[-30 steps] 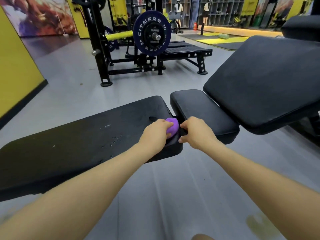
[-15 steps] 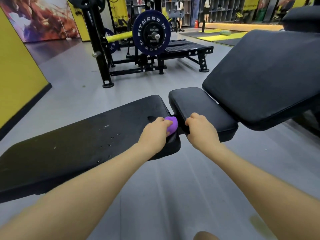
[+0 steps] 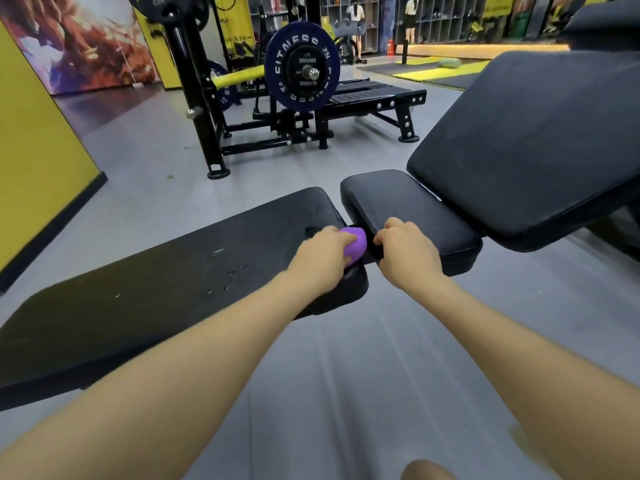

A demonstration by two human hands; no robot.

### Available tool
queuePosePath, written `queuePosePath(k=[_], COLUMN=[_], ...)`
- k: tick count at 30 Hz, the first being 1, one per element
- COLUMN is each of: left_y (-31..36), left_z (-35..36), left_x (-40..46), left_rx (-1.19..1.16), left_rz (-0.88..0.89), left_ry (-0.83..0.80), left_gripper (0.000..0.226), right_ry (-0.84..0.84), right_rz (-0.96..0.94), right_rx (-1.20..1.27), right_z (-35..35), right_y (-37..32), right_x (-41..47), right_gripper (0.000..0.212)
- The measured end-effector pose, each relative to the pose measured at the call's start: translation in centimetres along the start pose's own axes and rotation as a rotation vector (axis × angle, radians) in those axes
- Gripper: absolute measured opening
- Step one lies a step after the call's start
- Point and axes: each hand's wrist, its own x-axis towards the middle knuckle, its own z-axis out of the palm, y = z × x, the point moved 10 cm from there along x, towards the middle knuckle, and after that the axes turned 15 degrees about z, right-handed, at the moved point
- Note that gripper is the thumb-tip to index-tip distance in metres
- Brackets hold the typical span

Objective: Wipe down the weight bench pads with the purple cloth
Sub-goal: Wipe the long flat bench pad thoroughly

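Observation:
A long black bench pad runs from lower left to centre, with a few droplets on it. Beside its right end sits a smaller black seat pad. My left hand holds a balled-up purple cloth pressed at the long pad's right end, by the gap between the two pads. My right hand rests with its fingers curled over the near left edge of the seat pad, just right of the cloth. Most of the cloth is hidden under my left hand.
An inclined black backrest pad rises at the right, above the seat pad. Behind stand a black rack, a dark blue weight plate and a low black platform. A yellow wall stands at the left. Grey floor lies around the bench.
My right hand has shifted up from the gap onto the seat pad's edge. My left hand with the cloth stays at the long pad's end. The view has shifted slightly.

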Motion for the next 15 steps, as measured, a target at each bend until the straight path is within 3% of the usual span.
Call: queuePosePath(k=[3,9,15], left_y=[-0.8,-0.4,-1.2], left_z=[0.1,-0.5,-0.6], left_x=[2.4,-3.8,-2.3], left_rx=[-0.025,-0.109,-0.11], left_rz=[-0.036,-0.01,-0.029], left_ry=[-0.024,0.053,0.018], left_gripper=[0.036,0.043,0.039], right_ry=[-0.005,0.008,-0.096], right_rz=[0.0,-0.006,0.027], right_rx=[-0.002,0.019,0.064], right_z=[0.0,-0.2,-0.2], right_y=[-0.1,-0.2,-0.6], right_x=[-0.1,0.0,0.6], right_gripper=[0.03,0.028,0.028])
